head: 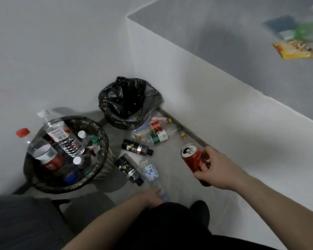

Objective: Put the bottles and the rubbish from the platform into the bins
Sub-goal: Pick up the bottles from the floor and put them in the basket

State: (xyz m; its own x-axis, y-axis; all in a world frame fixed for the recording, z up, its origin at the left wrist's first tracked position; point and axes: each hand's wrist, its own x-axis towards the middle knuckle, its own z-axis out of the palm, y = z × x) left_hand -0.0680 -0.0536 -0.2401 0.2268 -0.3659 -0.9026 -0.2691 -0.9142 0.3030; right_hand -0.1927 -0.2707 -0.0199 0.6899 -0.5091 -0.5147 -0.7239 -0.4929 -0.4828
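Note:
My right hand (217,168) grips a red drink can (192,158), held above the floor beside the platform wall. My left hand (152,196) is low, its fingers closed around the end of a clear bottle with a blue-and-white label (151,173) that lies on the floor. A mesh bin (105,165) at the left is heaped with plastic bottles. Behind it stands a second bin lined with a black bag (126,103). Two dark bottles (136,147) (129,171) lie on the floor between the bins and my hands.
More bottles and wrappers (156,136) lie by the black-bag bin along the platform's base. On the raised grey platform (215,33) at the upper right lie a yellow packet (294,50), a green bottle (309,31) and other blurred rubbish. My dark-clothed legs fill the bottom.

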